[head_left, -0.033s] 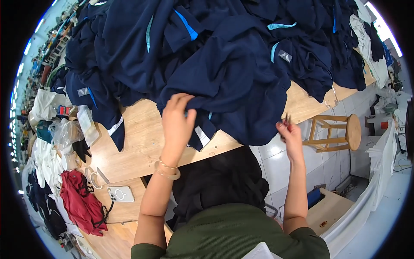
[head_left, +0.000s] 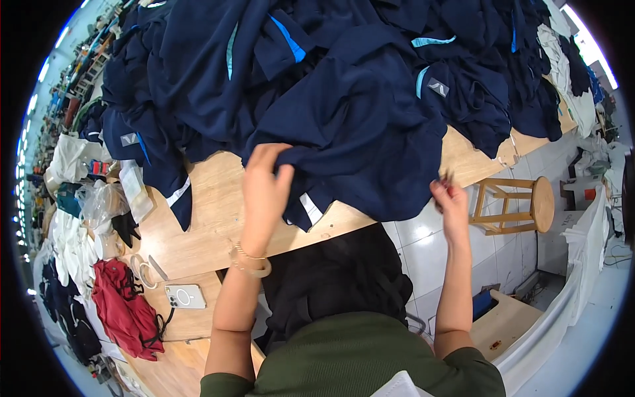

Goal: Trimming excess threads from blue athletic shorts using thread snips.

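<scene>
Head view: a navy garment [head_left: 377,132] lies bunched at the centre of the frame, over the near edge of the tabletop [head_left: 215,195], between the two hands. The left hand [head_left: 266,188], left of centre, touches its lower-left fold and is the nearer; whether the fingers pinch cloth cannot be told. The right hand [head_left: 452,204], right of centre, grips a small blurred tool [head_left: 448,177] just beside the garment's lower-right edge. Folds hide the garment's long axis.

Dk grn ribbed short-slv top [head_left: 344,351]; 2 pale bangles [head_left: 254,270], L wrist [head_left: 256,243].
</scene>
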Demonstrator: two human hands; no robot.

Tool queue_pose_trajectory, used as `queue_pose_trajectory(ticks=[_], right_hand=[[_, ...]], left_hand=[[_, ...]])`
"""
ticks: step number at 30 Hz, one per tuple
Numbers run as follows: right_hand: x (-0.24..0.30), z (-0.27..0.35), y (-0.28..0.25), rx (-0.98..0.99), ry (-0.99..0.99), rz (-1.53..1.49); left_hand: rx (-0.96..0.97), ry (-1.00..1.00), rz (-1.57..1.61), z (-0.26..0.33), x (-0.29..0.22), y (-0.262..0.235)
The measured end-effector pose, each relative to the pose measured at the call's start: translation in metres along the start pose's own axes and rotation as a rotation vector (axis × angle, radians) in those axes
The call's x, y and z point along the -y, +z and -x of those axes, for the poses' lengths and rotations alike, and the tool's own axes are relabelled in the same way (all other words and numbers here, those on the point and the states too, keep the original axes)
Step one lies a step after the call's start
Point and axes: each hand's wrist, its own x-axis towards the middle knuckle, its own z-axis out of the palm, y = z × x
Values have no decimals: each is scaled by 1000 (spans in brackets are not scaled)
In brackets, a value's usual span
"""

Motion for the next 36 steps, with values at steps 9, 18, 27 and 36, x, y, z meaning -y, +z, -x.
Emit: queue_pose_trajectory(ticks=[9, 18, 27, 36], right_hand=[[155, -66, 18, -206, -679, -233], [219, -120, 73, 122, -472, -187], [229, -109, 91, 253, -224, -212], [262, -14, 38, 21, -512, -512]], left_hand=[[-156, -224, 1206, -11, 0, -154], [-213, -232, 1090, -87, 55, -169], [-332, -382, 1280, -89, 94, -162], [-223, -61, 1189, 47, -24, -205]])
